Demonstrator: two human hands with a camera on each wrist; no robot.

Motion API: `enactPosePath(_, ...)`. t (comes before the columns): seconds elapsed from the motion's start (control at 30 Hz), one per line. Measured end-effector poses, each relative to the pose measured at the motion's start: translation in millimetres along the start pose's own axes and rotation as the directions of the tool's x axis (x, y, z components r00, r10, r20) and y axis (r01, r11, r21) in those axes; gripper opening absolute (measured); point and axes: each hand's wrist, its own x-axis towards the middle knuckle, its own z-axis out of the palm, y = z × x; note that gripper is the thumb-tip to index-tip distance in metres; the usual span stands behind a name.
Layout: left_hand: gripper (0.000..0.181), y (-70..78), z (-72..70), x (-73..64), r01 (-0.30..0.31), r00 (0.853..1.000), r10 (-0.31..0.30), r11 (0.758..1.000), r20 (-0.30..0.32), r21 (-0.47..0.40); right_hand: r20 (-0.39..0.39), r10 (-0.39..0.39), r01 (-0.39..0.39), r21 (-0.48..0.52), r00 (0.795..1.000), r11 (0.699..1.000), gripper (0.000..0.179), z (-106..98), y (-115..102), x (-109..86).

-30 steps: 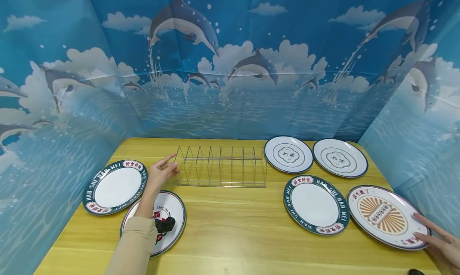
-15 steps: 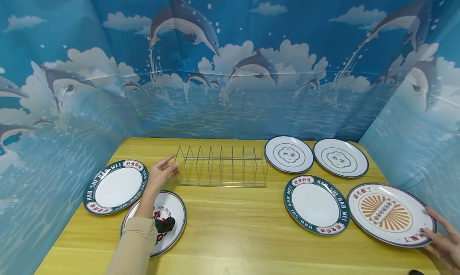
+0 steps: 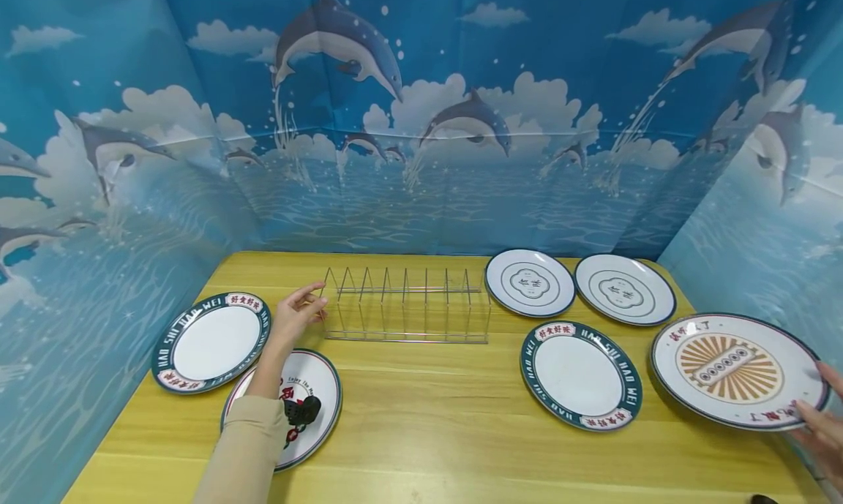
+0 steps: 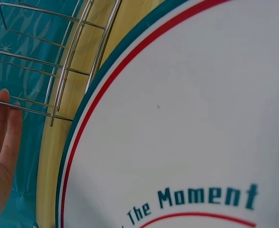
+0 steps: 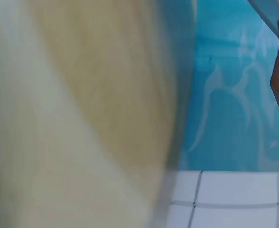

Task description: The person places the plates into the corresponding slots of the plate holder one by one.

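Note:
At the right edge of the head view, my right hand (image 3: 823, 423) grips the rim of a white plate (image 3: 731, 365) with an orange sunburst and red characters. The plate is tilted and raised over the table, a shadow beneath it. In the right wrist view its blurred underside covers the left half. My left hand (image 3: 294, 321) reaches to the left end of a wire plate rack (image 3: 405, 337); its fairly straight fingertips (image 4: 3, 96) touch the end wire. Below the left forearm lies a white plate (image 3: 323, 423) with a green and red rim, partly hidden by the sleeve.
Green-rimmed plates lie at left (image 3: 217, 343) and right (image 3: 579, 376) of the wooden table (image 3: 428, 431). Two smaller blue-rimmed plates sit at the back right, one plate (image 3: 529, 283) beside the rack, another plate (image 3: 624, 289) farther right. A dolphin-print curtain (image 3: 421, 197) surrounds the table.
My right hand has lifted the sunburst plate from beside the green-rimmed one, moving it up and to the right. The left hand stays at the rack's end.

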Motion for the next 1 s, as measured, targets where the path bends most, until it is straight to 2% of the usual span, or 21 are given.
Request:
enactPosePath(0.07,0.038,0.1,-0.3,0.3,-0.003,1.000,0.003,1.000,0.007,0.002,-0.012,-0.026,0.026,-0.002,1.000,1.000,0.069,4.6,-1.8,4.4)
enactPosePath(0.17,0.038,-0.5,-0.8,0.9,-0.011,1.000,0.011,1.000,0.013,0.012,0.013,-0.095,0.094,0.051,0.995,0.994,0.069,-3.1,6.1,20.3)
enactPosePath(0.3,0.039,-0.4,-1.3,1.0,-0.010,1.000,0.009,1.000,0.016,0.015,0.125,-0.173,0.161,0.103,0.977,0.982,0.070,-15.9,20.7,46.0)
enactPosePath(0.37,0.039,0.5,-1.3,0.9,-0.002,1.000,0.002,1.000,0.021,0.000,0.155,-0.179,0.168,0.085,0.971,0.982,0.069,-1.5,18.1,51.1)
enactPosePath(0.43,0.039,3.1,-1.3,0.0,0.014,1.000,-0.014,1.000,0.026,-0.022,0.183,-0.177,0.162,0.094,0.967,0.982,0.069,30.0,8.4,50.2)
enactPosePath(0.5,0.039,7.2,-0.9,-1.5,0.028,0.999,-0.026,0.999,0.033,-0.038,0.197,-0.160,0.138,0.124,0.967,0.983,0.067,70.7,-4.7,44.9)
enactPosePath(0.63,0.040,18.0,0.8,-6.6,0.051,0.998,-0.048,0.997,0.051,-0.049,0.253,-0.127,0.064,0.241,0.959,0.968,0.065,140.7,-21.2,37.8)
enactPosePath(0.8,0.040,26.2,1.1,-10.8,0.066,0.996,-0.062,0.997,0.070,-0.045,0.297,-0.087,0.006,0.261,0.951,0.965,0.062,189.0,-18.7,43.2)
enactPosePath(1.0,0.040,22.9,-0.8,-7.3,0.076,0.994,-0.072,0.996,0.082,-0.055,0.334,-0.068,0.015,0.157,0.940,0.987,0.062,238.2,-9.4,53.6)
